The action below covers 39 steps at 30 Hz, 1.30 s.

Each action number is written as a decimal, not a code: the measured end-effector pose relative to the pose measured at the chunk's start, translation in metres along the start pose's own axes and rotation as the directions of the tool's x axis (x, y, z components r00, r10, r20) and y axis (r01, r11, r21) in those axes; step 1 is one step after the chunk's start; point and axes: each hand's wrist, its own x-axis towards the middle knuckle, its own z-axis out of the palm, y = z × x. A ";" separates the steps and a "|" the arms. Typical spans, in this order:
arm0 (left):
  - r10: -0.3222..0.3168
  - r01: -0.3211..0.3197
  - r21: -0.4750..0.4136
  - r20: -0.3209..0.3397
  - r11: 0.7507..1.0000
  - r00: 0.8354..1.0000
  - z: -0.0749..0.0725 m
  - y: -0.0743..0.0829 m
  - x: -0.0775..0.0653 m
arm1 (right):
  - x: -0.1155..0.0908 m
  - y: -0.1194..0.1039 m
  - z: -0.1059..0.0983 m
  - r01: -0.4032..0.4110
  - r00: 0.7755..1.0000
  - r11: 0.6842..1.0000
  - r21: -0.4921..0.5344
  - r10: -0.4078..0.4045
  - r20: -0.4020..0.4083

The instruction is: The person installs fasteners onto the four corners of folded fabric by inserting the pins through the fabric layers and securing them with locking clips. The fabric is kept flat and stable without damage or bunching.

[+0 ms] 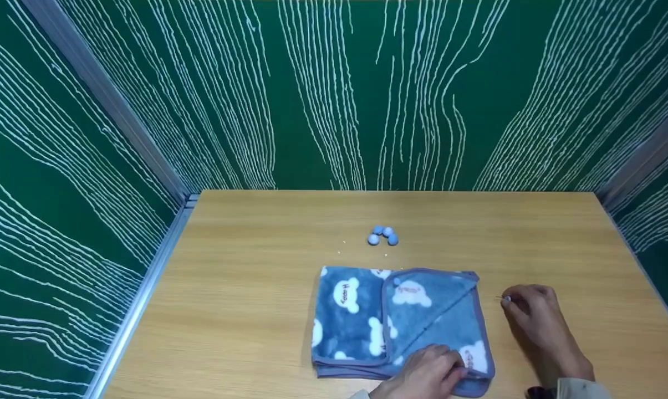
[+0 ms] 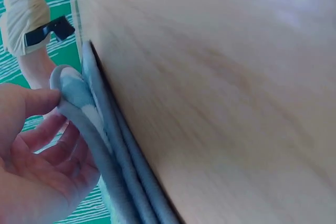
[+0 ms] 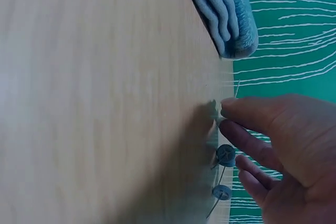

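Note:
A folded blue fleece blanket (image 1: pixel 351 321) with white bear shapes and grey-blue piping lies on the table. My left hand (image 1: pixel 425 374) pinches the piped edge of its top layer at the near side; the left wrist view shows thumb and fingers on that edge (image 2: pixel 86 121). To the right of the blanket, apart from it, my right hand (image 1: pixel 539 313) pinches a round-headed pin (image 1: pixel 506 298) between thumb and forefinger. Its thin shaft points left towards the blanket. In the right wrist view the hand mostly hides the pin's head.
Several blue round-headed pins (image 1: pixel 373 239) lie grouped beyond the blanket on the wooden table (image 1: pixel 245 288). Two show in the right wrist view, one pin (image 3: pixel 226 155) with its shaft sticking out. Tiny pale specks lie nearby. Green walls (image 1: pixel 322 111) with white wavy lines enclose the table.

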 end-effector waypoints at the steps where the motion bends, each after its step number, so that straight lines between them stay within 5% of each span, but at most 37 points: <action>1: -0.015 0.015 -0.020 -0.005 1.000 1.000 -0.001 0.000 0.000 | 0.000 -0.001 0.000 -0.022 1.000 1.000 0.002 0.022 0.001; 8: -0.093 0.081 -0.190 -0.059 0.979 0.994 -0.009 -0.004 0.002 | -0.006 -0.013 -0.001 -0.082 0.995 0.997 0.010 0.082 -0.051; 13: -0.132 0.093 -0.245 -0.149 0.965 0.980 -0.013 -0.007 0.003 | -0.010 -0.017 -0.005 -0.172 0.985 0.985 0.028 0.172 0.001; 18: -0.218 0.152 -0.360 -0.150 0.921 0.964 -0.016 -0.008 0.005 | -0.015 -0.021 -0.010 -0.243 0.970 0.969 0.039 0.242 0.022; 28: -0.324 0.185 -0.481 -0.223 0.857 0.919 -0.023 -0.014 0.008 | -0.031 -0.032 -0.016 -0.104 0.988 0.995 0.007 0.104 -0.114; 39: -0.385 0.183 -0.553 -0.275 0.813 0.881 -0.029 -0.022 0.010 | -0.047 -0.059 -0.018 -0.160 0.986 0.987 0.029 0.161 -0.036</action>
